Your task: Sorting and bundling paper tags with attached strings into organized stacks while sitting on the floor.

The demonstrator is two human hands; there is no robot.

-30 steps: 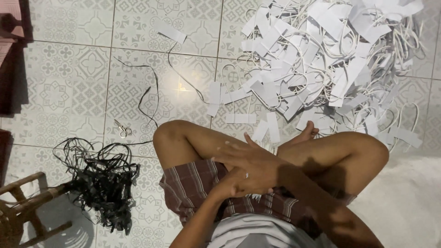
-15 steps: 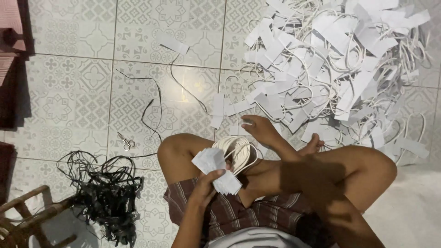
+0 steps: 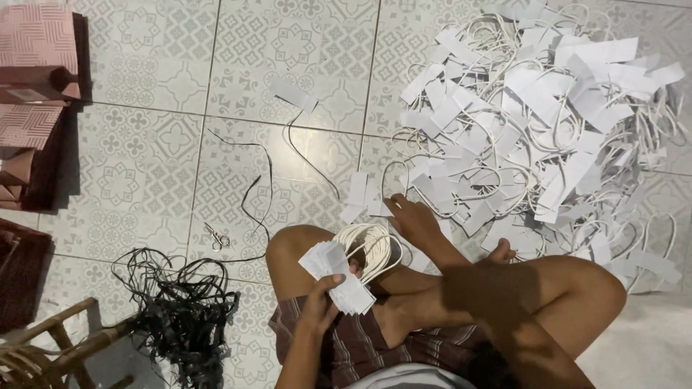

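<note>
Low in the frame's centre, the left hand (image 3: 322, 297) is closed around a stack of white tags (image 3: 337, 275), whose white cord loops (image 3: 369, 248) bunch just above the bent knee. The right hand (image 3: 412, 220) reaches up and right with fingers loosely curled, touching the near edge of the big pile of tags (image 3: 548, 122) that fills the upper right; whether it grips one I cannot tell. On the tiled floor (image 3: 144, 166) at left lie small scissors (image 3: 216, 237), and below them a tangle of black cords (image 3: 180, 310).
</note>
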